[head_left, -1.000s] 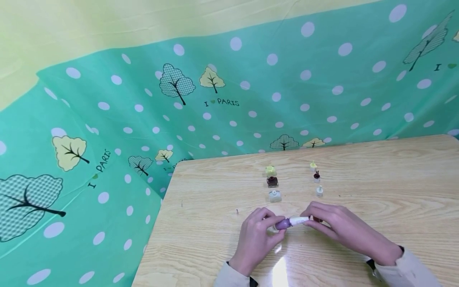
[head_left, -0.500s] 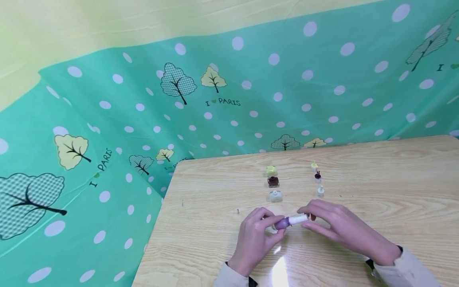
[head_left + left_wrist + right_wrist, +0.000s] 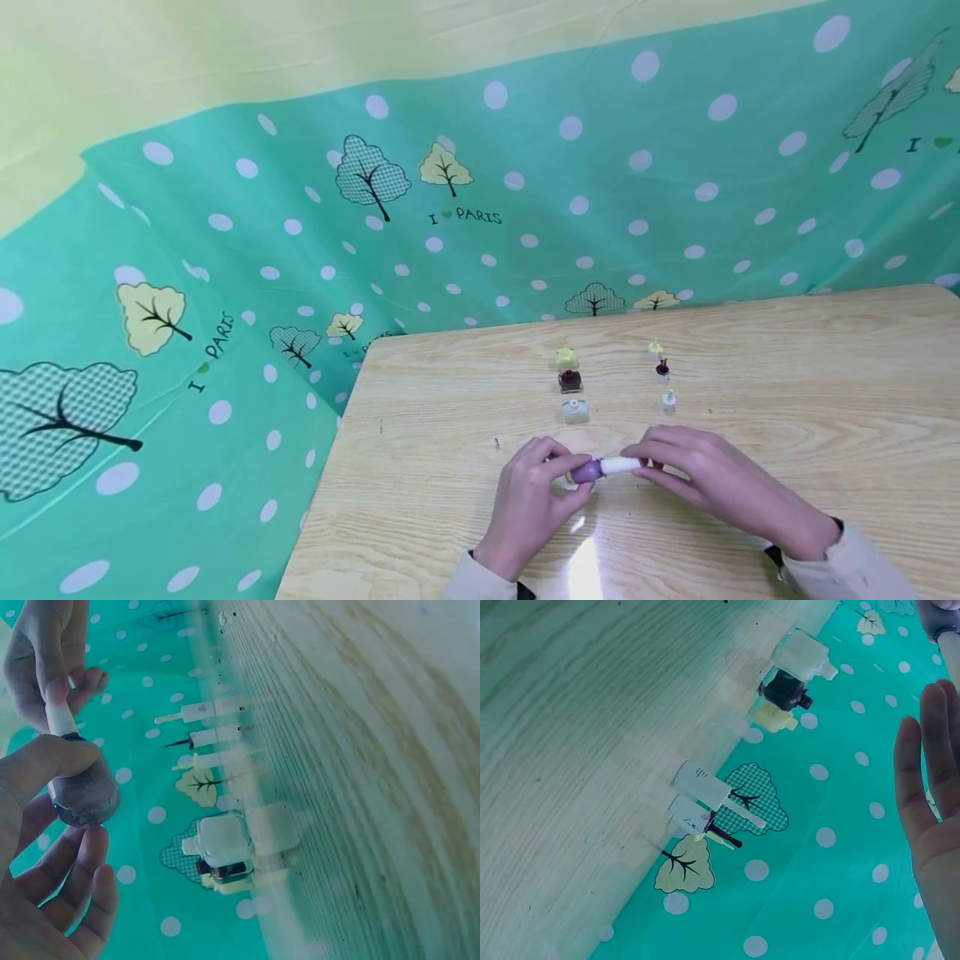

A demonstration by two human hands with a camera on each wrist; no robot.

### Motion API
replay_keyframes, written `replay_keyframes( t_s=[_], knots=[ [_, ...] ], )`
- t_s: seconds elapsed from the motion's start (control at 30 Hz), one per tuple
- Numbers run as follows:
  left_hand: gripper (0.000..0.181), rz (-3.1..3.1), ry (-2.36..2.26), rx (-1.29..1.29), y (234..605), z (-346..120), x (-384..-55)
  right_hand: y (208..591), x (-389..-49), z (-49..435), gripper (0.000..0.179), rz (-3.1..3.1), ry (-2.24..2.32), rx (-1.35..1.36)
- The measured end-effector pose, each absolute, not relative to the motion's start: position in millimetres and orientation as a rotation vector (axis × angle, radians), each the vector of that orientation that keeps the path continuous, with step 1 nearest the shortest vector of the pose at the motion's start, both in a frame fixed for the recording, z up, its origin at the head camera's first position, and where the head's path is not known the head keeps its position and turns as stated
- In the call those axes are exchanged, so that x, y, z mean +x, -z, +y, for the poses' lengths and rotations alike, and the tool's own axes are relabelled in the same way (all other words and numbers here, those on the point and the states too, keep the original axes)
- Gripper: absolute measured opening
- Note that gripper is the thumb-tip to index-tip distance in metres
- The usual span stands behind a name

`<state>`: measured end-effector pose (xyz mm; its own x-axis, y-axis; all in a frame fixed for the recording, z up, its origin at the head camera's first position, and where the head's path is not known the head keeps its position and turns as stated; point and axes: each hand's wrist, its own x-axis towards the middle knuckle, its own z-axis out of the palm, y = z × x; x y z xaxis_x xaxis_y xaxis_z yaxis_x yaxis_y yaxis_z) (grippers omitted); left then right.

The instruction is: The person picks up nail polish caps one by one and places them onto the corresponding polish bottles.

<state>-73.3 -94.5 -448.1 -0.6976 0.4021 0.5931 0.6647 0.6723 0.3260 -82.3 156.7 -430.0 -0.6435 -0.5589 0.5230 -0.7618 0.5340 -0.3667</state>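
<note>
A purple nail polish bottle [image 3: 587,472] with a white cap [image 3: 619,465] lies sideways between the two hands, just above the table. My left hand [image 3: 532,500] grips the bottle's body, thumb on one side and fingers on the other. At the cap's far end, my right hand [image 3: 701,468] pinches it between thumb and fingers. The left wrist view has the purple bottle [image 3: 86,787] in the left fingers, and the right hand [image 3: 56,660] at its white cap [image 3: 60,718]. Only part of the right hand [image 3: 937,787] shows in the right wrist view.
Beyond the hands, three uncapped polish bottles stand in a column: yellow [image 3: 566,358], dark red [image 3: 570,382] and white [image 3: 576,412]. To their right, three white caps stand brush-up: a yellow brush cap [image 3: 656,348], a dark one [image 3: 663,371] and a white one [image 3: 669,401].
Half a second ago the right fingers were spread off the cap's end; now they pinch the cap again. The left hand has kept its grip on the purple bottle.
</note>
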Motion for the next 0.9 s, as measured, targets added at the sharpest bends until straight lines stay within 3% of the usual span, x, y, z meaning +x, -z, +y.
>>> replay_keyframes(
  t_s=[0.17, 0.5, 0.63, 0.77, 0.9],
  knots=[
    [0.021, -2.419, 0.697, -0.847, 445.4, -93.4, -71.8, 430.3, -80.5, 156.2, 0.015, -2.471, -0.846, 1.063],
    [0.02, -2.407, 0.676, -0.874, 443.0, -91.4, -71.0, 431.4, -79.1, 154.1, 0.021, -2.525, -0.853, 1.018],
    [0.021, -2.426, 0.659, -0.868, 446.0, -91.1, -71.5, 433.1, -77.8, 155.8, 0.008, -2.519, -0.806, 1.013],
    [0.023, -2.456, 0.672, -0.827, 447.9, -91.7, -70.5, 434.6, -78.8, 156.9, 0.03, -2.45, -0.755, 1.071],
    [0.023, -2.467, 0.673, -0.81, 448.1, -91.9, -69.7, 436.1, -81.8, 157.3, 0.034, -2.394, -0.772, 1.14]
  ],
)
